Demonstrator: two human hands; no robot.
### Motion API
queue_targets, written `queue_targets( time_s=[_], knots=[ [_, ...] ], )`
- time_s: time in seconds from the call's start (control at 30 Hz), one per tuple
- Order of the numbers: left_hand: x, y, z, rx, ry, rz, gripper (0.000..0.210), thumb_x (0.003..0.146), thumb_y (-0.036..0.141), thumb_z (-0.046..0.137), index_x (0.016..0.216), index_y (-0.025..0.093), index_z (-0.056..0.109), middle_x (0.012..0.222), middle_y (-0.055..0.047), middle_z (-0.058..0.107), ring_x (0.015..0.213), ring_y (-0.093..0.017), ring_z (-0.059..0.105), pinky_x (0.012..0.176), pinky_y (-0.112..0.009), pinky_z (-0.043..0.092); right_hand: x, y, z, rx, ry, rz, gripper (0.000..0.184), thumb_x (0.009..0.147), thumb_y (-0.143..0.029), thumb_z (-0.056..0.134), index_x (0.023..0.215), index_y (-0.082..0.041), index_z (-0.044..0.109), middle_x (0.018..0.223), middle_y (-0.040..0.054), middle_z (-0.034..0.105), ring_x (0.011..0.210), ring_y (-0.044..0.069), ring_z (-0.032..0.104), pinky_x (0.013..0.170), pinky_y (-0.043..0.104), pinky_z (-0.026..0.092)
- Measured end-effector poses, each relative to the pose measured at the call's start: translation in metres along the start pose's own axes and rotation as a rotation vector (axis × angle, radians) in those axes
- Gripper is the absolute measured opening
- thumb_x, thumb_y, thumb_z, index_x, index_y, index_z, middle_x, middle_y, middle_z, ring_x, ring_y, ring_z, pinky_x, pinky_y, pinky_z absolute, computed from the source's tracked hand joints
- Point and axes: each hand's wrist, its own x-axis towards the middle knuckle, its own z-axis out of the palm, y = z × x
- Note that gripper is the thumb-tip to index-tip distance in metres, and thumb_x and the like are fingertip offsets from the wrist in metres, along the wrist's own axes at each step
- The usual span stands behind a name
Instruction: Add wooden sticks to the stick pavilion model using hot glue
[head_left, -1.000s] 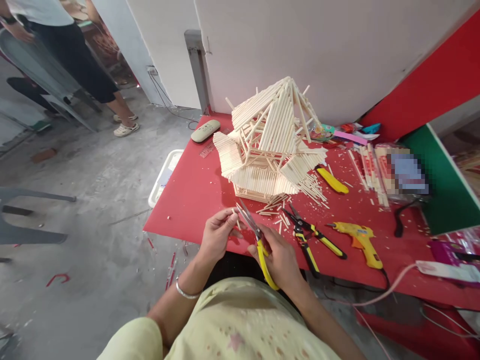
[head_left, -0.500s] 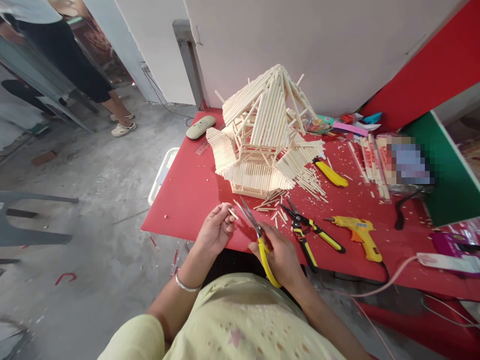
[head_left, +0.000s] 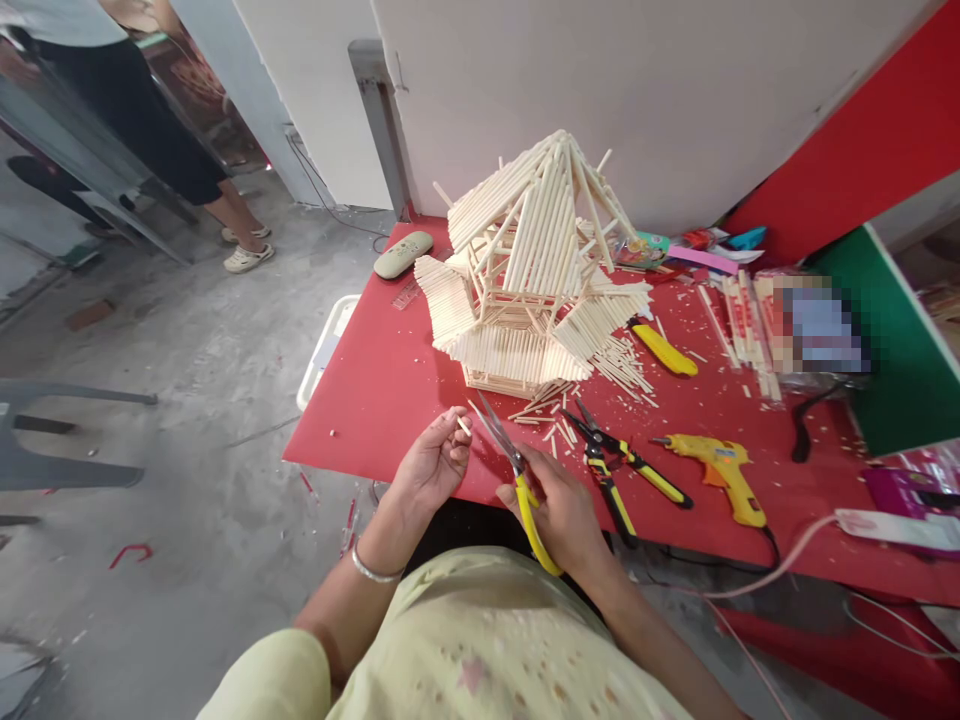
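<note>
Between thumb and fingertips, my left hand [head_left: 433,455] pinches a short wooden stick [head_left: 464,426] above the table's front edge. My right hand [head_left: 559,500] grips the yellow handles of a pair of scissors [head_left: 498,432]; the blades are parted and point up and left, close to the stick but apart from it. Behind both hands stands a pavilion-like model [head_left: 525,270] built of pale sticks, with a peaked roof and flared lower eaves. Cut sticks [head_left: 621,368] lie loose at its right side.
Black-and-yellow pliers [head_left: 619,460], a yellow glue gun [head_left: 712,465] and a yellow-handled tool [head_left: 664,347] lie on the red table [head_left: 360,400]. A glasses case [head_left: 403,255] sits at the back left. A grey stool [head_left: 67,435] and a person [head_left: 135,110] are off to the left.
The stick in my left fingers has turned slightly and shows shorter. My right hand and the scissors stay nearly in place; the view has shifted a little.
</note>
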Motion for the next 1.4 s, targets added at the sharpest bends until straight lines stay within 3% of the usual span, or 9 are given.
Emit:
queue_targets(
  time_s=[0.1, 0.27, 0.4, 0.57, 0.87, 1.07, 1.4],
  knots=[
    [0.0, -0.002, -0.002, 0.07, -0.019, 0.046, 0.011, 0.082, 0.015, 0.071, 0.092, 0.012, 0.066, 0.075, 0.0, 0.063, 0.056, -0.003, 0.057, 0.043, -0.008, 0.04, 0.0, 0.0, 0.001, -0.005, 0.002, -0.004, 0.047, 0.087, -0.039, 0.059, 0.13, -0.021, 0.053, 0.098, 0.0042, 0.064, 0.074, 0.014, 0.059, 0.069, 0.027, 0.048],
    [-0.003, -0.01, -0.006, 0.386, -0.035, 0.326, 0.022, 0.077, 0.032, 0.078, 0.091, 0.015, 0.073, 0.07, 0.0, 0.064, 0.057, -0.006, 0.057, 0.052, -0.015, 0.047, 0.0, -0.003, 0.002, -0.06, 0.008, -0.016, 0.049, 0.088, -0.039, 0.058, 0.133, -0.021, 0.051, 0.091, 0.0039, 0.063, 0.079, 0.017, 0.061, 0.069, 0.028, 0.048],
    [-0.006, -0.018, -0.007, 0.566, -0.043, 0.463, 0.023, 0.077, 0.033, 0.078, 0.091, 0.015, 0.077, 0.069, -0.001, 0.066, 0.054, -0.006, 0.052, 0.053, -0.017, 0.045, 0.001, -0.007, 0.004, -0.147, 0.058, -0.051, 0.051, 0.088, -0.042, 0.057, 0.135, -0.023, 0.05, 0.102, 0.007, 0.065, 0.089, 0.021, 0.063, 0.075, 0.031, 0.049],
    [-0.007, -0.026, -0.008, 0.587, -0.066, 0.465, 0.027, 0.073, 0.032, 0.08, 0.095, 0.017, 0.077, 0.085, -0.004, 0.07, 0.058, -0.009, 0.057, 0.055, -0.023, 0.051, 0.004, -0.008, 0.009, -0.252, 0.11, -0.079, 0.052, 0.091, -0.042, 0.053, 0.139, -0.023, 0.048, 0.114, 0.0106, 0.064, 0.102, 0.025, 0.062, 0.086, 0.036, 0.05],
    [-0.01, -0.029, -0.014, 0.604, -0.021, 0.546, 0.017, 0.073, 0.029, 0.08, 0.084, 0.017, 0.076, 0.074, -0.002, 0.068, 0.055, -0.01, 0.057, 0.052, -0.023, 0.051, 0.005, -0.01, 0.012, -0.308, 0.067, -0.074, 0.053, 0.091, -0.04, 0.051, 0.14, -0.022, 0.046, 0.113, 0.0112, 0.063, 0.099, 0.025, 0.062, 0.084, 0.038, 0.05],
    [-0.012, -0.032, -0.012, 0.576, 0.005, 0.515, 0.018, 0.071, 0.029, 0.081, 0.083, 0.017, 0.075, 0.069, -0.002, 0.068, 0.052, -0.01, 0.056, 0.05, -0.023, 0.049, 0.002, -0.009, 0.015, -0.291, 0.04, -0.067, 0.053, 0.09, -0.038, 0.052, 0.141, -0.022, 0.045, 0.112, 0.0103, 0.064, 0.101, 0.025, 0.062, 0.087, 0.037, 0.05],
    [-0.014, -0.049, -0.017, 0.487, 0.017, 0.524, 0.014, 0.071, 0.025, 0.082, 0.082, 0.018, 0.076, 0.065, 0.001, 0.067, 0.049, -0.006, 0.053, 0.048, -0.018, 0.043, -0.007, -0.007, 0.018, -0.293, 0.039, -0.016, 0.048, 0.087, -0.022, 0.048, 0.135, -0.02, 0.052, 0.105, 0.0099, 0.068, 0.095, 0.023, 0.066, 0.085, 0.034, 0.052]
  ],
)
